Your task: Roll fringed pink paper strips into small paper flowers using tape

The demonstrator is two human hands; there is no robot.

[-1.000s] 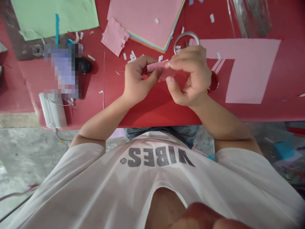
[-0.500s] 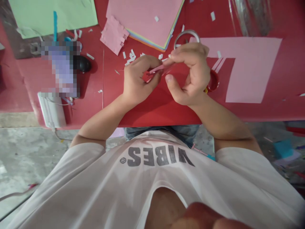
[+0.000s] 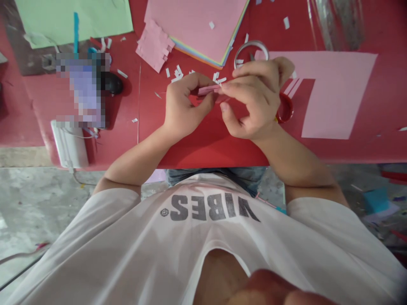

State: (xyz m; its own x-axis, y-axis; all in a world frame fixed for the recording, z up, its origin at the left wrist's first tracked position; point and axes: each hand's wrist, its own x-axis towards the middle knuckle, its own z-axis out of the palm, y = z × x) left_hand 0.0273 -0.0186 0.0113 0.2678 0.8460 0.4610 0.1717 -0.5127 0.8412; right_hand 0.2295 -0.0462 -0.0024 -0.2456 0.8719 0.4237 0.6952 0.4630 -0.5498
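A red surface (image 3: 122, 120) spans the view, its near edge just before the person's waist; below it lies a grey, mottled floor (image 3: 32, 199) with scraps at the right. A stack of coloured sheets (image 3: 193, 25), pink on top, lies at the far side, with a notched pink piece (image 3: 154, 46) touching its left corner and white scraps (image 3: 178, 73) in front. A tape ring (image 3: 236, 58) and a cut pink sheet (image 3: 337, 97) lie to the right, a white box (image 3: 69, 146) with a cable to the left. The white shirt (image 3: 133, 237) reads "VIBES", upside down in this view. Between the hands, above the surface, is a narrow pink paper piece (image 3: 208, 90), its long axis running left to right, right end slightly farther from the body. The left hand (image 3: 182, 108) pinches it between thumb and fingers; the right hand (image 3: 259, 99) is half curled, thumb apart, forefinger at the right end.
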